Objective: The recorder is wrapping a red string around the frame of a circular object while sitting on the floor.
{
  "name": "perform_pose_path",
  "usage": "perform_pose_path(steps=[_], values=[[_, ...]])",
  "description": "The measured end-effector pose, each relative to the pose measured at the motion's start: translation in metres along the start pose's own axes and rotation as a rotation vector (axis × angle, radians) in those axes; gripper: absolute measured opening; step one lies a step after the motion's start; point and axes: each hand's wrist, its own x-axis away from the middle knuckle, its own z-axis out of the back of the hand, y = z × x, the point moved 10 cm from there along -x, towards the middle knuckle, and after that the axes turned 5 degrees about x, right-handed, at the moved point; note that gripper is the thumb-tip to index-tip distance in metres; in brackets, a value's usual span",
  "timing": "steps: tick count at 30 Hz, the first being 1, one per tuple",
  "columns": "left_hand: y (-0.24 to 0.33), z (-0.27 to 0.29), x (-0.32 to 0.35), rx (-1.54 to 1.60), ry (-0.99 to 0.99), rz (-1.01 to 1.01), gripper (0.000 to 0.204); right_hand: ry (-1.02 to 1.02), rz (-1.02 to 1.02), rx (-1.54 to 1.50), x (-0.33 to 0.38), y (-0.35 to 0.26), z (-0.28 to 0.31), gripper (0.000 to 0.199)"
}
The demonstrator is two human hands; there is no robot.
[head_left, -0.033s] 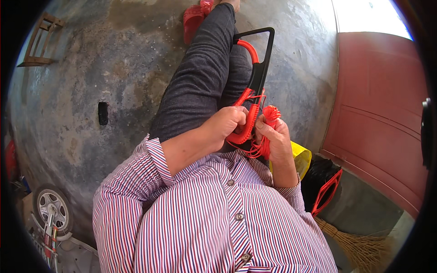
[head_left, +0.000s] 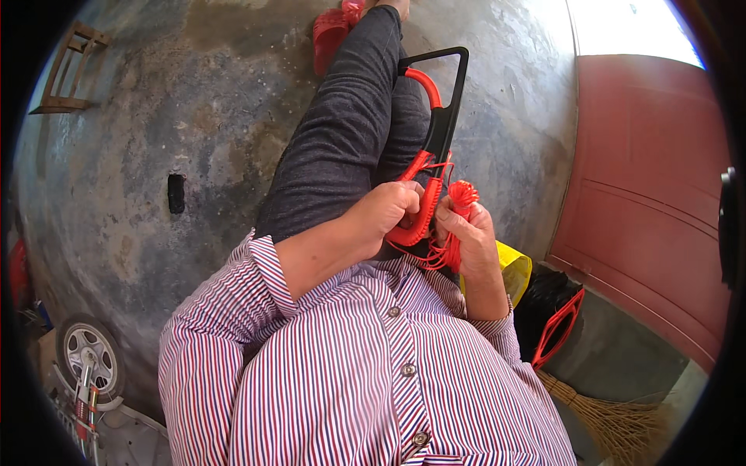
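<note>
A black frame (head_left: 440,128) with a narrow loop at each end lies over my thighs, slanting away from me. Glossy red cord is wound closely round parts of it, and its near curve (head_left: 420,221) is covered in red. My left hand (head_left: 395,203) is closed on this near loop, its fingertips partly hidden behind the wrapped edge. Just right of the frame, my right hand (head_left: 471,231) grips a bundle of red cord (head_left: 463,198), thumb pressed along its side. Loose strands run from the bundle below the near loop, and a thin strand crosses the frame's middle.
A yellow bag (head_left: 513,270) and a black bag (head_left: 544,299) sit beside my right forearm, near another red-edged frame (head_left: 556,329). Straw broom bristles (head_left: 610,412) lie behind them. A red door (head_left: 645,194) stands right, a wheel (head_left: 89,353) lower left, a wooden stool (head_left: 68,74) far left.
</note>
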Motion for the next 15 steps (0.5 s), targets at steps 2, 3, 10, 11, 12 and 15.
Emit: perform_pose_path(steps=[2,3,10,11,12,15], values=[[-0.0001,0.0011,-0.0001,0.001,0.003,-0.006,0.017,-0.014,0.021,0.034,0.0016,-0.0026,-0.002,0.009],[0.0006,0.0012,-0.0002,-0.005,-0.003,-0.019,0.018,-0.013,0.022,0.035,0.0018,-0.0026,-0.002,0.009],[-0.0023,0.0042,-0.0022,-0.007,-0.032,-0.02,0.018,0.008,0.027,0.048,0.0021,-0.0016,-0.003,0.009],[-0.0026,0.0042,-0.0025,-0.008,-0.032,-0.02,0.018,-0.003,0.041,0.09,0.002,-0.0032,-0.0047,0.009],[-0.0036,0.0053,-0.003,-0.011,-0.026,-0.016,0.017,-0.005,0.042,0.09,0.0019,-0.0033,-0.0052,0.009],[-0.0059,0.0062,-0.005,-0.016,-0.031,-0.012,0.016,0.012,0.054,0.095,0.0021,-0.0037,-0.0048,0.011]])
